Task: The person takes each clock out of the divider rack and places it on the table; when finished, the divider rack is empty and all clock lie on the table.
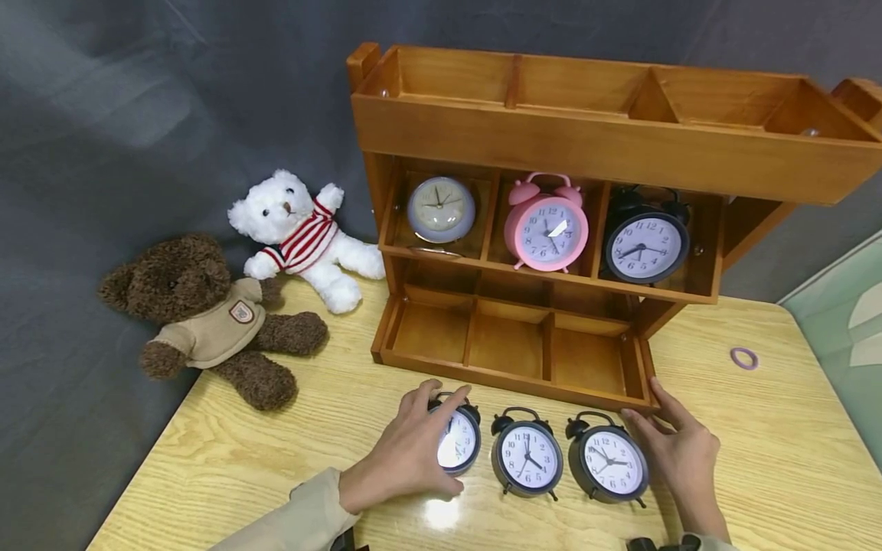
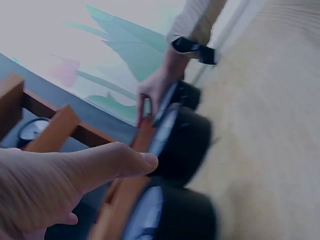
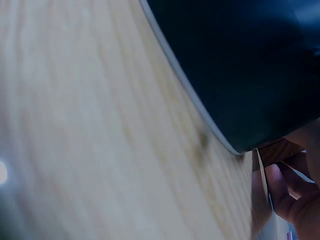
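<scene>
My left hand (image 1: 413,444) spreads its fingers and thumb over the leftmost black alarm clock (image 1: 460,440); in the left wrist view the thumb (image 2: 120,160) is extended near the dark clocks, and firm contact cannot be made out. To its right, a middle black alarm clock (image 1: 527,457) and a right black alarm clock (image 1: 612,463) lie face up on the table. With thumb and fingers my right hand (image 1: 682,444) pinches the front right corner of the wooden shelf (image 1: 482,376). Beside that hand, the right clock's dark casing (image 3: 240,70) fills much of the right wrist view.
On the middle tier sit a round grey clock (image 1: 441,209), a pink alarm clock (image 1: 547,229) and a black alarm clock (image 1: 646,243). A brown teddy bear (image 1: 220,321) and a white teddy bear (image 1: 303,237) sit left. A purple ring (image 1: 744,358) lies right.
</scene>
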{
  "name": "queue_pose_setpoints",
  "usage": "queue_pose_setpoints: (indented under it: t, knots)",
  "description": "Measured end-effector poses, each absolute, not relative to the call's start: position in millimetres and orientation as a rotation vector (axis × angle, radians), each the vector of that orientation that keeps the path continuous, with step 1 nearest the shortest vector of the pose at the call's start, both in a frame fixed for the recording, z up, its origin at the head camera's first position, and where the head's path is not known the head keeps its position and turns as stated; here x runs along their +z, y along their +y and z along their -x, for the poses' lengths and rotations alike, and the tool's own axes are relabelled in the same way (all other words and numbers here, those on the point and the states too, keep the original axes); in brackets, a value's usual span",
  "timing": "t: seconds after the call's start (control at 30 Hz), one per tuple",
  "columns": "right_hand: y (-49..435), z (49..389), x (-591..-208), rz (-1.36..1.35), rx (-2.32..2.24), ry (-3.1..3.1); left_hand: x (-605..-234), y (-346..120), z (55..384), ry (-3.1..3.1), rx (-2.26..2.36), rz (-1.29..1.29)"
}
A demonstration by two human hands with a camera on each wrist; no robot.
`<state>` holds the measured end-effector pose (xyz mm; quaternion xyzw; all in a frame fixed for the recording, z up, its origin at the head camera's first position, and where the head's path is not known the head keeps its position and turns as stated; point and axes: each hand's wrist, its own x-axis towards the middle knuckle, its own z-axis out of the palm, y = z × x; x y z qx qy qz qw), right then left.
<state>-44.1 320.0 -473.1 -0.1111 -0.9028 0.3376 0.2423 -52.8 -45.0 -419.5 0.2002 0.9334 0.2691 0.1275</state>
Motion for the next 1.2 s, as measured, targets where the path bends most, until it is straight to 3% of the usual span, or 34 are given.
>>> queue_pose_setpoints:
  t: [0.47,0.9,1.07,1.2]
  knots:
    - [320,44,-473,0.353,0.908,-2.508,-339,-55,91,3.088,0.901,-0.796]
    - [320,43,-474,0.317,0.911,-2.49,-287,-72,191,3.181,1.17,-1.244]
    - [320,44,-473,0.309,0.899,-2.487,-280,-75,214,3.145,1.122,-1.213]
    - [320,44,-473,0.32,0.902,-2.492,-271,-74,225,3.125,1.047,-1.048]
